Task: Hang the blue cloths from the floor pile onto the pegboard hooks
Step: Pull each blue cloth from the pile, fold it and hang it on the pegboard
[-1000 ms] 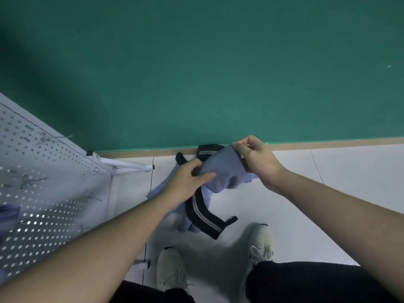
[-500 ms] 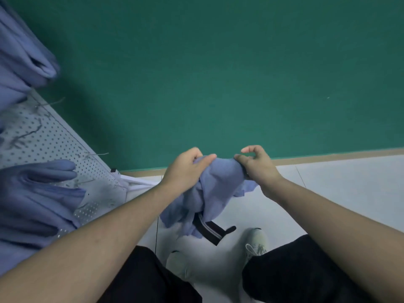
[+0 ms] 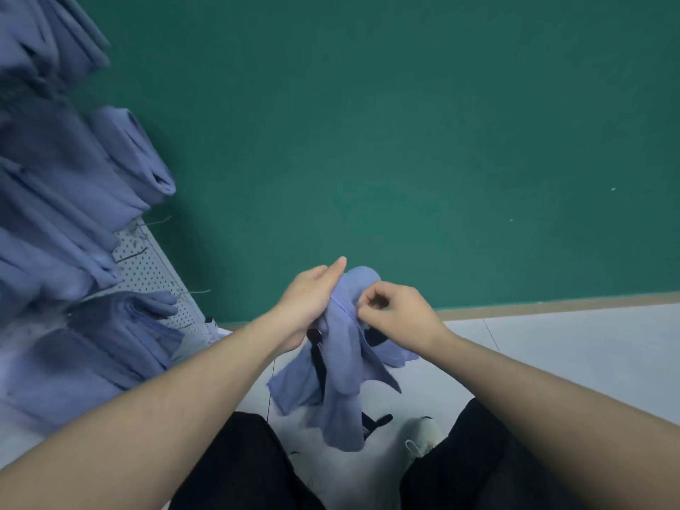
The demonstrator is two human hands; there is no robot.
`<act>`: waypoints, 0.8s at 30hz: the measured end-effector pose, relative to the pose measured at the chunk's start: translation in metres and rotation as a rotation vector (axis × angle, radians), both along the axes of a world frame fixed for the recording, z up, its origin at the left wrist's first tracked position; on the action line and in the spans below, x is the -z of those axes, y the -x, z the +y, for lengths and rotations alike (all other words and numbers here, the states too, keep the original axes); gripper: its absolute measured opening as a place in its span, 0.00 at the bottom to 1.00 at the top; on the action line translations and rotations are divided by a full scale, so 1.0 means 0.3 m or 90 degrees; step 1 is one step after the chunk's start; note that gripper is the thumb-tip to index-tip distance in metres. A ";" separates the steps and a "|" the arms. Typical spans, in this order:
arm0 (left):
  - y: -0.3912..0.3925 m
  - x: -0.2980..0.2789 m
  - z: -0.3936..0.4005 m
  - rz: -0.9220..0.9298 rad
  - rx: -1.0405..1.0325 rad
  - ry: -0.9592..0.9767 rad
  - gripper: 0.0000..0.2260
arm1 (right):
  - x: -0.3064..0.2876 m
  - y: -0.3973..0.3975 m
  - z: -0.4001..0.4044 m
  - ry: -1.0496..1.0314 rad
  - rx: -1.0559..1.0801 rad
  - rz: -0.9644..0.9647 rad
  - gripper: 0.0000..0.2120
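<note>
Holding: both hands meet at centre frame on one crumpled blue fabric cloth [image 3: 344, 358], lifted above the pale tiled floor [image 3: 574, 366].
Left hand: the left hand [image 3: 307, 301] wraps the cloth's upper left side, fingers hidden behind the fabric, thumb straight and pointing up toward the green wall [image 3: 404, 141].
Right hand: the right hand [image 3: 395, 311] has its fingers curled, pinching a stitched hem of the cloth at its upper right.
Cloth axis: its long axis runs roughly top to bottom in the frame; the bunched top sits between the hands, and the loose end hangs down toward the lower centre, between the person's dark trouser legs [image 3: 239, 469].
Cloth flaps: one flap spreads to the lower left, another to the right under the right wrist.
Strap: a black strap with a pale stripe [image 3: 318, 366] shows through the folds and again at the cloth's bottom right edge; whether it belongs to the cloth I cannot tell.
Pegboard: a white perforated metal pegboard [image 3: 162, 277] slants along the left side, with thin wire hooks [image 3: 193, 292] sticking out.
Hung cloths: several blue cloths already on the board [image 3: 73, 215] fill the upper and middle left, blurred.
Shoe: a pale laced shoe [image 3: 423, 438] sits lower right of the cloth.
</note>
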State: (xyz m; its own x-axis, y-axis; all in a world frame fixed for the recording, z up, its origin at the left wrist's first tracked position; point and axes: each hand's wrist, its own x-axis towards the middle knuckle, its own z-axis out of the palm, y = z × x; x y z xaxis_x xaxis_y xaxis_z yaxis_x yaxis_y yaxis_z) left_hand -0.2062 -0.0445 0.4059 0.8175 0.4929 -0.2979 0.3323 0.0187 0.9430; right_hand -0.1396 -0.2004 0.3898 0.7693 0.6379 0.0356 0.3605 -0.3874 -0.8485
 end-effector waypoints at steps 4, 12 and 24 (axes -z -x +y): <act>0.028 -0.077 -0.029 -0.037 -0.042 0.078 0.21 | -0.097 0.025 -0.019 -0.069 -0.065 0.037 0.04; 0.072 -0.207 -0.059 -0.113 -0.087 0.096 0.20 | -0.191 0.051 -0.091 -0.043 -0.188 0.086 0.09; 0.126 -0.315 -0.058 -0.105 -0.097 0.006 0.18 | -0.296 -0.005 -0.134 0.035 -0.037 -0.133 0.05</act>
State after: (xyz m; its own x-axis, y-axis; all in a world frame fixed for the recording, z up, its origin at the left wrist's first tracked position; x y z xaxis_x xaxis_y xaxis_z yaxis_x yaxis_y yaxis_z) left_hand -0.2439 -0.0618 0.5005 0.7722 0.6120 -0.1711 0.1663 0.0652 0.9839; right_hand -0.1380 -0.2406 0.4784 0.7113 0.6858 0.1537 0.5488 -0.4053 -0.7312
